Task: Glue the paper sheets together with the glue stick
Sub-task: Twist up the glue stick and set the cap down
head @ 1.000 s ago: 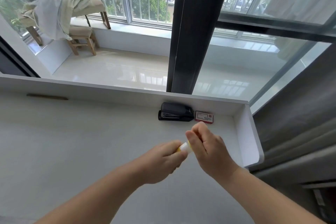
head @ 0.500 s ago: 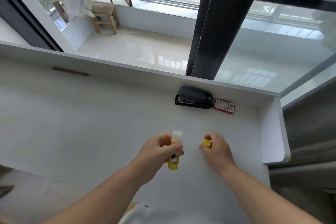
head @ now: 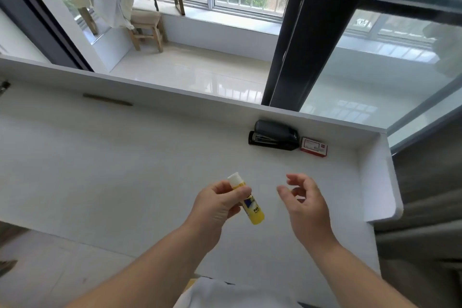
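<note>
My left hand grips a yellow glue stick around its middle, above the white desk. The stick is tilted, and its uncapped white tip points up and to the left. My right hand hovers a short way to the right of the stick, fingers curled and apart, with nothing visible in them. The yellow cap is not in sight. No paper sheets show on the desk.
A black stapler and a small red staple box sit against the desk's raised back rim. A raised side wall closes the right end. Beyond the glass stands a wooden stool with draped cloth.
My right hand pulled the yellow cap off the glue stick and moved right; now its fingers have spread and the cap is out of sight. My left hand tilted the stick.
</note>
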